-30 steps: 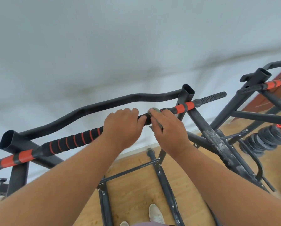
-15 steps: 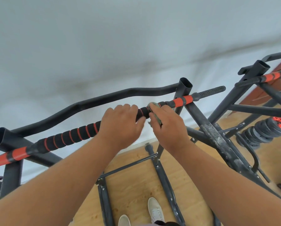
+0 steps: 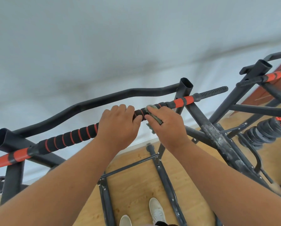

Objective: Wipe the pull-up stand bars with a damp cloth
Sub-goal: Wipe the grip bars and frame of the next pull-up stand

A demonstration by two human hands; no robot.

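The pull-up bar (image 3: pixel 68 139) runs from lower left to upper right, padded in black foam with red rings and orange end sections. My left hand (image 3: pixel 118 126) grips the bar near its middle, fingers curled over the top. Just to its right, my right hand (image 3: pixel 167 126) holds a grey-green cloth (image 3: pixel 152 116) wrapped against the bar, fingers curled over it. A strip of cloth hangs below my fingers. A curved black bar (image 3: pixel 91 105) lies behind, joined to the upright tubes (image 3: pixel 186 85).
A second black stand (image 3: pixel 257 75) with an orange grip stands at the right, beside stacked black weight plates (image 3: pixel 262 134). A scuffed diagonal strut (image 3: pixel 214 137) slopes down at the right. Base rails (image 3: pixel 165 176) cross the wooden floor near my white shoes (image 3: pixel 156 211). A white wall is behind.
Both hands stay on the bar. The right hand with the cloth has slid slightly left along the foam toward the left hand; the view has shifted a little.
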